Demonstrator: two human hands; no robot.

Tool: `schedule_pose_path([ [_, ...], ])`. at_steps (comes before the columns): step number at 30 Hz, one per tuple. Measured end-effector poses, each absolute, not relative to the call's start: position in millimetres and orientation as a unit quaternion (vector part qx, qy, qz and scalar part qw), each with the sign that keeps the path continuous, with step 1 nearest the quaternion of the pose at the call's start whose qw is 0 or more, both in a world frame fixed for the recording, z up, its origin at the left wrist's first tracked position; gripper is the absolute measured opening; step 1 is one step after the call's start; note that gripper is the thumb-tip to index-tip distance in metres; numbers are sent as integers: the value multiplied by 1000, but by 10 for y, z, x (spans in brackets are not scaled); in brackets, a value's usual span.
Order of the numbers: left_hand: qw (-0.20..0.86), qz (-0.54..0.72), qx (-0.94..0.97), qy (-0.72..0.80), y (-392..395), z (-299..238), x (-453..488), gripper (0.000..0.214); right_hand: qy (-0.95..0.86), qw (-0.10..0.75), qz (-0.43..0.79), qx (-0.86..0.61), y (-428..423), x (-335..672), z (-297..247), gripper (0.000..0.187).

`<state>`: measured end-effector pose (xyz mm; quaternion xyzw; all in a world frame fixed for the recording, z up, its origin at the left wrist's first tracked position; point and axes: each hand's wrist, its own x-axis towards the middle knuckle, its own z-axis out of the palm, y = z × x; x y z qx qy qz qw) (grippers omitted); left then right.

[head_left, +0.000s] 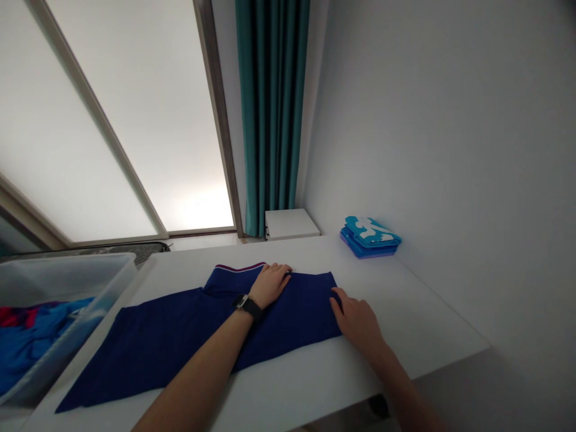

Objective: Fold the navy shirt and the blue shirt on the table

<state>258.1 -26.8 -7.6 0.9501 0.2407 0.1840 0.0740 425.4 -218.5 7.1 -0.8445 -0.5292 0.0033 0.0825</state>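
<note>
A dark blue shirt (157, 336) lies spread out on the white table (310, 384). Along its far edge runs a red-and-white striped trim. My left hand (271, 283), with a black watch on the wrist, rests flat on the cloth just right of this trim, fingers stretched out and holding nothing. At the shirt's right end is my right hand (357, 321). Its thumb and forefinger touch the edge of the fabric, a little apart; its other fingers are partly hidden behind the hand.
A stack of folded blue clothes (371, 237) sits at the table's far right, by the wall (450, 150). On the left stands a clear plastic bin (121, 282) with blue and red clothes inside. Beyond the table are a white cabinet (290, 224) and a teal curtain (272, 120).
</note>
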Motion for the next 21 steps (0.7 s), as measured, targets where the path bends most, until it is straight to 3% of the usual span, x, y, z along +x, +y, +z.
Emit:
schedule_pose_path([
  [9,58,174,953,239,-199,-24,2565,21,-549,64,-6,-833,-2290,4265,-121,43],
  [21,56,177,948,257,-194,-39,2570,21,-559,133,1,-818,-2300,4373,-216,43],
])
